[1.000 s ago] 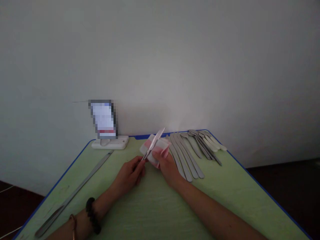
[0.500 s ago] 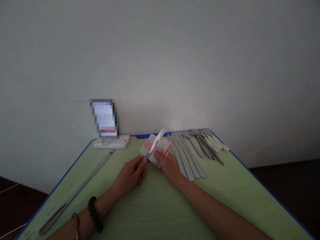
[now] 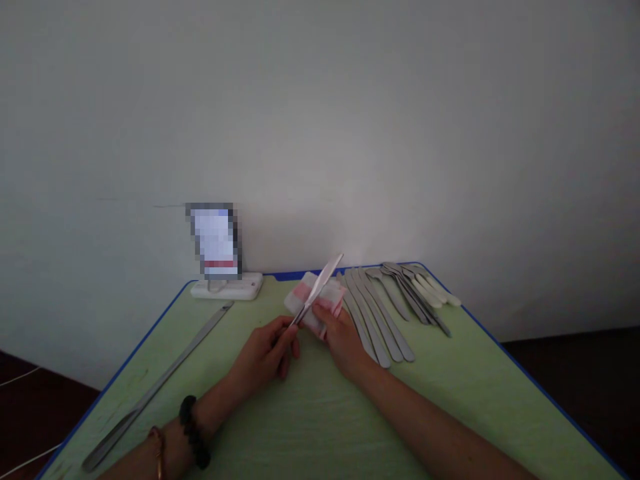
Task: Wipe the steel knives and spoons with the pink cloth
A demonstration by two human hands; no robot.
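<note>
My left hand is closed around the handle of a shiny table knife, whose blade points up and away to the right. Beneath and beside the blade is a folded pink-and-white cloth, pinched in my right hand with the thumb on top. The right hand's other fingers are hidden under the cloth. Just right of it, several more table knives lie side by side on the green table. Another long knife rests alone on the left, near my left forearm.
Behind the knives, at the back right, lie a pile of spoons and several white-handled utensils. A phone with a blurred screen stands on a white base at the back left. A grey wall rises behind the table's blue edge.
The view has shifted slightly, so everything sits a little to the right and lower. The knife blade is turned a bit differently against the cloth; both hands keep their holds.
</note>
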